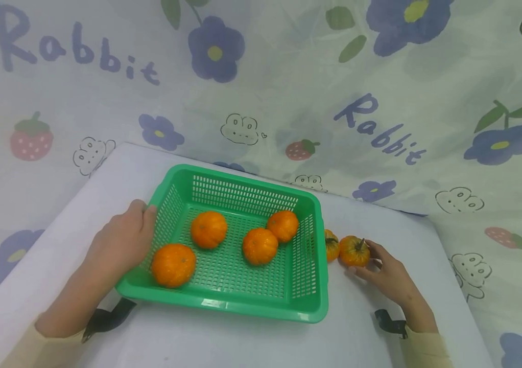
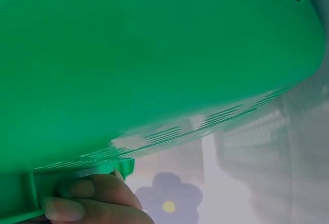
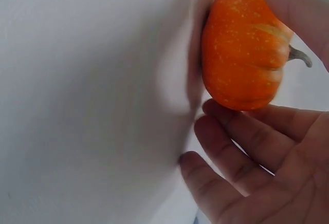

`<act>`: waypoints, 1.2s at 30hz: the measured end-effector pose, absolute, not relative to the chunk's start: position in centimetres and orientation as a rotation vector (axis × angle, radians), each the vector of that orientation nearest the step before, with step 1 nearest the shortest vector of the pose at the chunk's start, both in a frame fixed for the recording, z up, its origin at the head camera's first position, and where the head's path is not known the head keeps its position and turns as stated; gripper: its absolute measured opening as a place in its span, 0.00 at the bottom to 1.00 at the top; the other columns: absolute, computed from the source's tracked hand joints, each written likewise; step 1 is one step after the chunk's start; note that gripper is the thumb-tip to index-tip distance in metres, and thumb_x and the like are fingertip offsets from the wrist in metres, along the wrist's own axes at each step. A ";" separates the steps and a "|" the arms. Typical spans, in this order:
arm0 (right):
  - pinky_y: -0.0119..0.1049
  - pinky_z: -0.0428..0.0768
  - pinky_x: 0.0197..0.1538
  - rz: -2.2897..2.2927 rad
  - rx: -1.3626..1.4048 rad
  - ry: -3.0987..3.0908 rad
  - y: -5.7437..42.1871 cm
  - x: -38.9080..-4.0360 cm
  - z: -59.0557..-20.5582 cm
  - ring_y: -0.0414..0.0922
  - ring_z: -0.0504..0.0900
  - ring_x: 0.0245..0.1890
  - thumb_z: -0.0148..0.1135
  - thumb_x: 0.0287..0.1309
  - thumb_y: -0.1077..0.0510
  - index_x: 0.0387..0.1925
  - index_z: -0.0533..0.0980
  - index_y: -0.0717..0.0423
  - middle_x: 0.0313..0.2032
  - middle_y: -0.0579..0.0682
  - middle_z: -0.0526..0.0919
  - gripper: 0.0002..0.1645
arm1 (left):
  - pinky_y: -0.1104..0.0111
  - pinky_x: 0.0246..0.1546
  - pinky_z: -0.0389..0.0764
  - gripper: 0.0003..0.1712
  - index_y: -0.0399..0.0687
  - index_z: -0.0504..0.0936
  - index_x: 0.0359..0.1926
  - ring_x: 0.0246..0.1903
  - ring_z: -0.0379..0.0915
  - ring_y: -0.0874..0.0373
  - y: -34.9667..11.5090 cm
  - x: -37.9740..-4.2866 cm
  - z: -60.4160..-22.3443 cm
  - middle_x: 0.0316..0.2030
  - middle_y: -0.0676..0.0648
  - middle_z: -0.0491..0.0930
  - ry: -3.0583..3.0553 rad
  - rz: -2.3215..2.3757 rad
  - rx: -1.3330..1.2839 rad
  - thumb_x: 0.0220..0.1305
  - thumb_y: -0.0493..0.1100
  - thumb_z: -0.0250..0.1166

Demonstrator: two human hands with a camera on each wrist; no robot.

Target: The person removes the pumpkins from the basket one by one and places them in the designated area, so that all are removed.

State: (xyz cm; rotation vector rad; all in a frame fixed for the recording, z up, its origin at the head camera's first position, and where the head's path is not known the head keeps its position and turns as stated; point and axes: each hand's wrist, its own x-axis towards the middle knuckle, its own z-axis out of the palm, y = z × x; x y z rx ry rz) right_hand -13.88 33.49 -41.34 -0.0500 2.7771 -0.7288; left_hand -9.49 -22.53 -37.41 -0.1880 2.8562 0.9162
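A green plastic basket [image 1: 215, 302] with slotted walls holds several small orange pumpkins, one of them [image 1: 209, 230] toward the far left. My left hand [image 1: 123, 232] grips the basket's left rim, and in the left wrist view its fingers [image 2: 103, 203] curl under that rim. To the right of the basket, a yellow-orange pumpkin [image 1: 354, 251] with a short stem sits on the table. Around its right side is my right hand [image 1: 392, 278], thumb and fingers spread. The right wrist view shows the fingertips right at the edge of this pumpkin [image 3: 244, 49], while the thumb overlaps it.
Another pumpkin [image 1: 331, 246] lies between that one and the basket, partly hidden by the basket wall. The white table [image 1: 252, 342] runs back to a printed curtain [image 1: 261, 92] with flowers and rabbits. Dark straps [image 1: 389, 323] circle both wrists.
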 end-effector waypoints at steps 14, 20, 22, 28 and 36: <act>0.66 0.74 0.61 -0.586 -0.155 2.844 32.9 -13.1 -39.7 0.72 0.71 0.66 0.73 0.63 0.38 0.79 0.54 0.65 0.70 0.71 0.69 0.59 | 0.59 0.19 0.70 0.31 0.33 0.64 0.51 0.21 0.68 0.48 -22.5 -9.4 -37.4 0.23 0.42 0.68 2.860 0.927 -0.195 0.84 0.58 0.30; 0.69 0.72 0.62 -0.513 -0.182 2.900 32.2 -12.5 -38.0 0.71 0.67 0.68 0.72 0.65 0.40 0.78 0.57 0.65 0.71 0.71 0.66 0.55 | 0.60 0.19 0.71 0.31 0.33 0.65 0.52 0.22 0.68 0.48 -22.5 -9.5 -37.4 0.24 0.42 0.69 2.862 0.927 -0.198 0.84 0.58 0.31; 0.70 0.69 0.63 -0.488 -0.197 2.923 31.9 -12.2 -37.4 0.71 0.65 0.70 0.71 0.66 0.40 0.78 0.58 0.66 0.72 0.71 0.65 0.54 | 0.60 0.19 0.71 0.31 0.33 0.65 0.52 0.22 0.68 0.48 -22.5 -9.5 -37.4 0.24 0.41 0.69 2.859 0.926 -0.197 0.84 0.58 0.31; 0.72 0.65 0.65 -0.457 -0.224 2.955 30.5 -11.4 -35.3 0.71 0.62 0.72 0.67 0.67 0.34 0.79 0.57 0.62 0.74 0.70 0.63 0.55 | 0.60 0.19 0.71 0.30 0.34 0.64 0.51 0.22 0.68 0.48 -22.5 -9.5 -37.5 0.24 0.42 0.68 2.865 0.926 -0.190 0.84 0.58 0.31; 0.71 0.66 0.65 -0.486 -0.313 2.976 28.5 -10.8 -33.3 0.69 0.62 0.73 0.69 0.66 0.36 0.80 0.56 0.57 0.75 0.66 0.62 0.54 | 0.59 0.19 0.71 0.31 0.33 0.64 0.52 0.22 0.68 0.48 -22.6 -9.4 -37.5 0.24 0.42 0.68 2.866 0.923 -0.188 0.84 0.58 0.31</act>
